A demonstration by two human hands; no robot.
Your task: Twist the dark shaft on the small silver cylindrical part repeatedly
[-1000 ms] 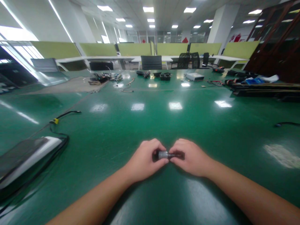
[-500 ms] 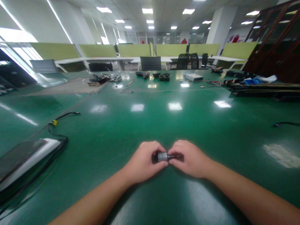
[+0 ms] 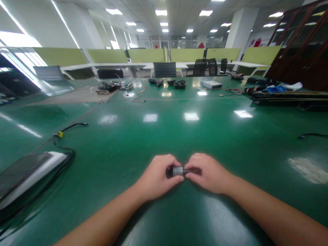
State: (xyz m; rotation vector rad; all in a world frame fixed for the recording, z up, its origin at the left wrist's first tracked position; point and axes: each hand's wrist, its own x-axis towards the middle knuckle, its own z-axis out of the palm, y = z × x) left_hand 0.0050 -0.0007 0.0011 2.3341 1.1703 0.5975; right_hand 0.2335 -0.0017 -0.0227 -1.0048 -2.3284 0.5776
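Low over the green tabletop (image 3: 169, 136), both hands meet around a small part lying sideways. My left hand (image 3: 159, 176) is closed, thumb and fingers around a silver cylindrical part (image 3: 177, 171) with a dark left end. From its right side runs a thin dark shaft (image 3: 187, 171). My right hand (image 3: 208, 173) pinches this shaft, and its far end is hidden among those fingers. The exact kind of part is too small to make out.
On the left lies a flat dark-and-white device (image 3: 55, 159) with a black cable (image 3: 73, 126) beside it. Another cable (image 3: 312, 135) lies at right. Electronics (image 3: 110, 87), a silver box (image 3: 212, 84) and stacked dark panels (image 3: 287, 99) sit farther back.
Hardly anything differs. My right hand's fingertips have shifted very slightly right along the shaft; my left hand keeps its place around the cylinder.
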